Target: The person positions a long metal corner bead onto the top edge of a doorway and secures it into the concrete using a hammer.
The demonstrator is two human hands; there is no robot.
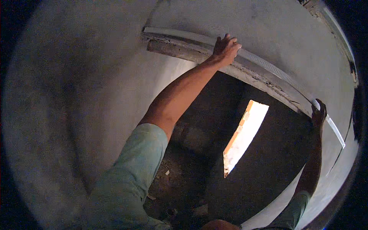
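The left hand (227, 50) is clamped on a long pale strip (274, 69) along the wall (276, 28), and the shadowed right hand (319, 113) appears clamped farther along it.

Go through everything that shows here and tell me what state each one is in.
Pale strip: unbroken where visible, held lengthwise above the opening
Left hand: fingers bent over the strip
Right hand: closed around the strip, farther along
Edge above the opening: rough, chipped
Wall: bare grey
Bright gap: open, light showing
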